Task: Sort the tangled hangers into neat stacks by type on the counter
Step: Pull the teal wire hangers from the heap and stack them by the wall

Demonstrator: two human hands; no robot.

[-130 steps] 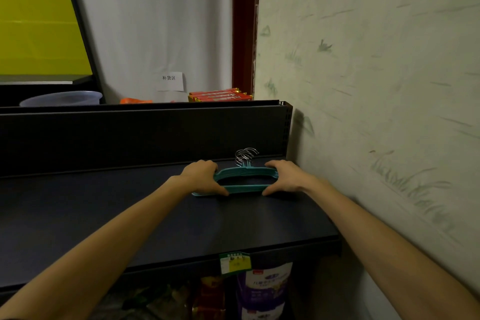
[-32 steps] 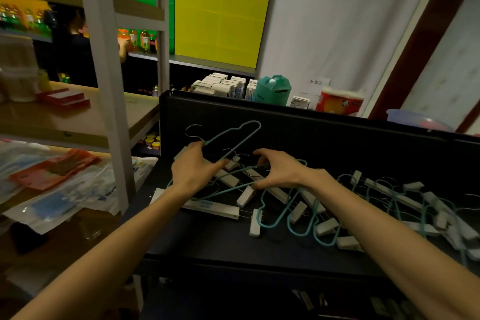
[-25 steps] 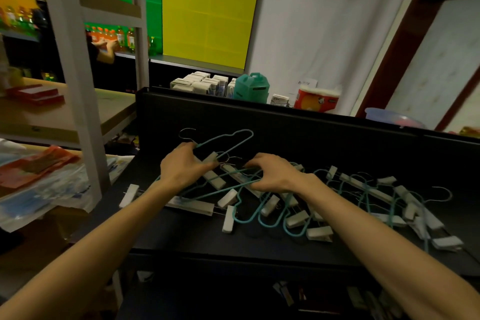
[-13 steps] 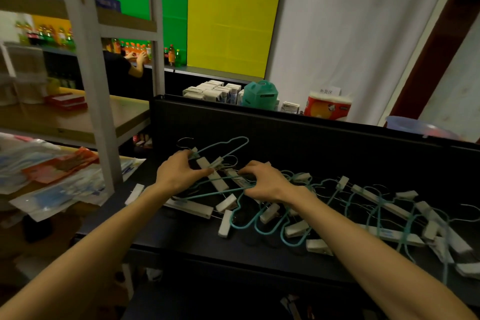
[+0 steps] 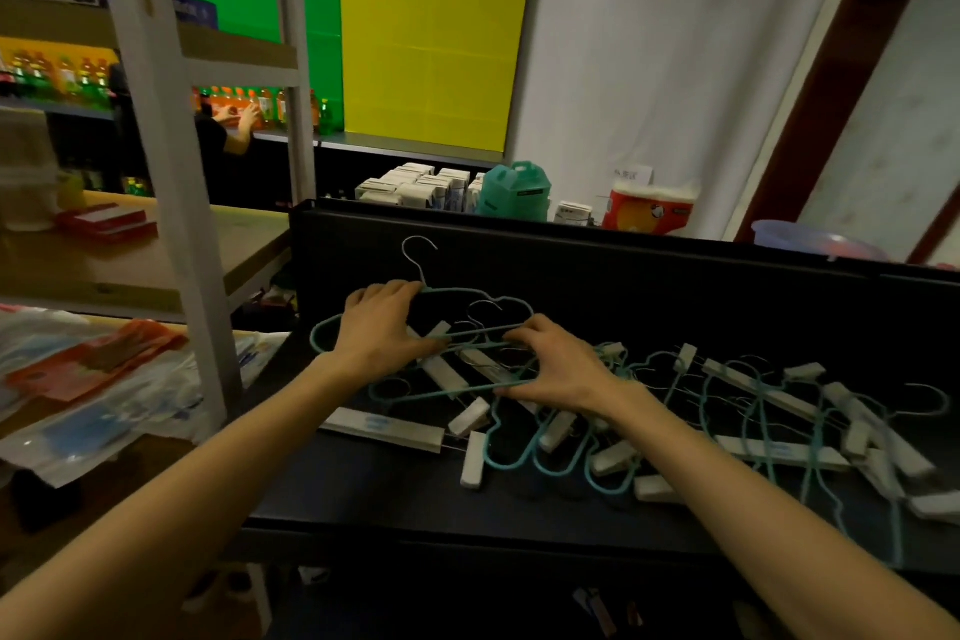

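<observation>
Left hand [image 5: 375, 334]: fingers grasping teal wire hanger [image 5: 470, 296] near its hook
Right hand [image 5: 556, 364]: fingers gripping the same hanger's lower bar
Worktop [image 5: 374, 483]: tangled clip hangers [image 5: 769, 400]

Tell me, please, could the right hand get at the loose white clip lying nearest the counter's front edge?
Probably yes: the white clip lies in the open on the counter, with nothing over it, just below the right hand, which is busy on the teal hangers.
</observation>
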